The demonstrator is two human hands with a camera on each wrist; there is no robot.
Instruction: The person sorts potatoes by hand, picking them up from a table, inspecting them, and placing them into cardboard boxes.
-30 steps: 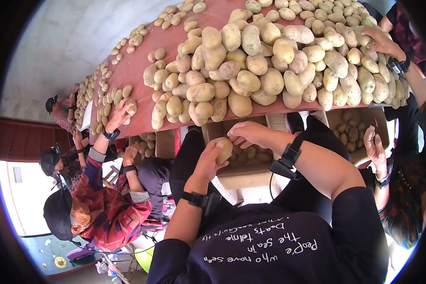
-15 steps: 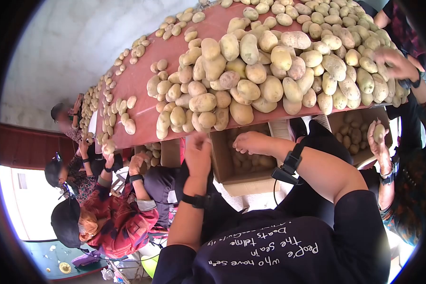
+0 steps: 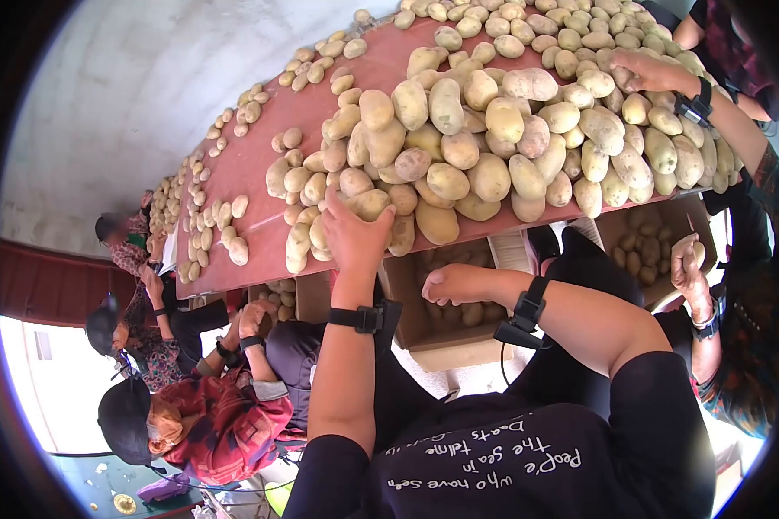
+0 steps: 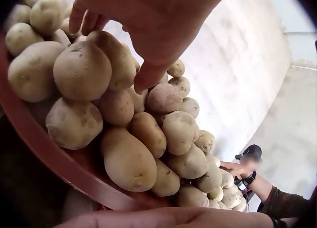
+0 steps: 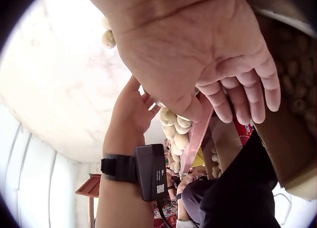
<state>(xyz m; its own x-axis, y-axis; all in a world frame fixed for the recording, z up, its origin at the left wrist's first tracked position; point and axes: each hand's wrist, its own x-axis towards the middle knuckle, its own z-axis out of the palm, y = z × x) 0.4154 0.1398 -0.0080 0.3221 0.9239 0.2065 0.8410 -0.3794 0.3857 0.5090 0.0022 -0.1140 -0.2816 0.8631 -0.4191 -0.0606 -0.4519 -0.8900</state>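
My left hand [image 3: 357, 240] is at the near edge of the potato pile, its thumb and fingers spanning a tan potato [image 3: 369, 205]. In the left wrist view the fingers curl over the far end of that long potato [image 4: 118, 60], and the thumb comes down along its near side. Over the open cardboard box [image 3: 450, 346], my right hand [image 3: 460, 284] hangs with nothing in it. The right wrist view shows its palm and loosely bent fingers [image 5: 253, 97]. Potatoes [image 3: 472, 315] lie inside the box.
The pile [image 3: 493, 177] covers much of the red table [image 3: 255, 182], which has a raised rim. A second box [image 3: 701, 229] of potatoes stands at the right. A person in a red patterned shirt [image 3: 221, 432] sits at left; another person's hand [image 3: 649, 71] touches the pile at right.
My left hand held a potato over the box, let it go, and moved up to a potato on the pile. The right hand stayed above the box, its fingers curling a little.
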